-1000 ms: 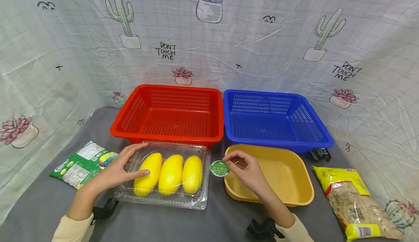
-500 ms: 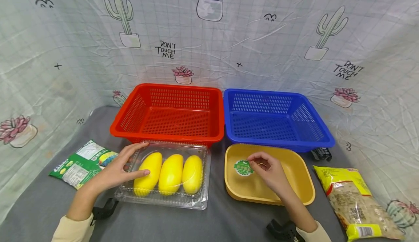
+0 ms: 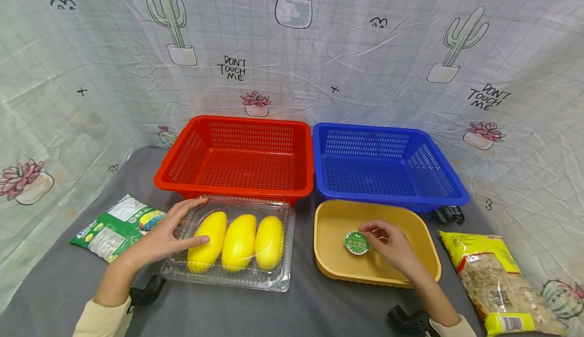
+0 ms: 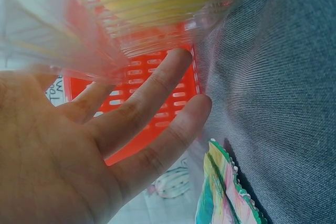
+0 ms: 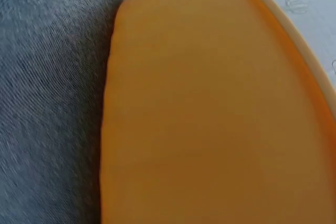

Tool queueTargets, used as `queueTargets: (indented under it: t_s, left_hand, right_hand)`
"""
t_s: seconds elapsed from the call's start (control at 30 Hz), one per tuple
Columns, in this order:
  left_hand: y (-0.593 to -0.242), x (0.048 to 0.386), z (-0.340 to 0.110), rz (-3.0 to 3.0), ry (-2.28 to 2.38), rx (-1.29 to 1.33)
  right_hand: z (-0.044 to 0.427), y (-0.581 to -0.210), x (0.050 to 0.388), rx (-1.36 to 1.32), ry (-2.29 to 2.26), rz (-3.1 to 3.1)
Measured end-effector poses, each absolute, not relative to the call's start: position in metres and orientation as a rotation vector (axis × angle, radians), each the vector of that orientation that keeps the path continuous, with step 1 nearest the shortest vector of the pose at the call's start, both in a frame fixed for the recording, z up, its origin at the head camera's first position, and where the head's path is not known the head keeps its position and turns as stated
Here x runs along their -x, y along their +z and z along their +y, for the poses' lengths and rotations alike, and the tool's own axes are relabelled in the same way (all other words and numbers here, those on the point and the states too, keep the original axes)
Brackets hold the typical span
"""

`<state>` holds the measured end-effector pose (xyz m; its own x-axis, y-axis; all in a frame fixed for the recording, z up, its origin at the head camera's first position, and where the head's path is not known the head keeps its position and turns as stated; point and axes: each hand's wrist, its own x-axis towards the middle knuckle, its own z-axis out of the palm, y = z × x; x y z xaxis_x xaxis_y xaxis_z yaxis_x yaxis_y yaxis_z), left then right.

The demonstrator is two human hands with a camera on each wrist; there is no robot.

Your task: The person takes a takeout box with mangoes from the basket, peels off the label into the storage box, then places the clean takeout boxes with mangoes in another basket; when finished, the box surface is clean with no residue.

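Observation:
A clear plastic box (image 3: pixel 285 271) with three yellow oval fruits (image 3: pixel 239 242) stands in front of the red basket. My left hand (image 3: pixel 159 243) rests on its left side, thumb stretched over the lid; in the left wrist view the fingers of that hand (image 4: pixel 105 135) are spread and nearly straight beside the plastic. Over the yellow tub (image 3: pixel 335 215), my right hand (image 3: pixel 397 251) pinches a round green-and-white label (image 3: pixel 357 243) between thumb and fingertips. The right wrist view shows the tub's outer wall (image 5: pixel 210 108) and hides that hand.
Behind stand a red basket (image 3: pixel 246 193) and a blue basket (image 3: pixel 392 198), side by side. A green packet (image 3: pixel 116 228) lies at the left, a yellow-and-clear bag (image 3: pixel 497 281) at the right. Beside the blue basket lies a small black packet (image 3: pixel 450 214).
My right hand has moved right with the label, from the gap beside the clear box to over the yellow tub. The left hand has stayed on the box.

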<state>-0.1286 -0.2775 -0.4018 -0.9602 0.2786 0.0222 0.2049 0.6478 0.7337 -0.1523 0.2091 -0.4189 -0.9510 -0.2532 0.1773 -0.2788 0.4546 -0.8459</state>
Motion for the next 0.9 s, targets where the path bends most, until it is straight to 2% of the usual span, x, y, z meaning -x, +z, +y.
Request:
queueTargets:
  t_s: [0.4, 0.7, 0.9]
  left_hand:
    - [-0.406, 0.131, -0.278, 2.747, 1.253, -0.427]
    - [-0.405, 0.131, -0.278, 2.743, 1.257, -0.422]
    - [-0.405, 0.130, -0.278, 2.733, 1.270, -0.424]
  right_hand:
    - [0.223, -0.416, 0.158, -0.490, 1.401, -2.855]
    - [0.225, -0.416, 0.157, -0.394, 1.390, -2.852]
    - [0.231, -0.416, 0.156, -0.478, 1.347, -2.784]
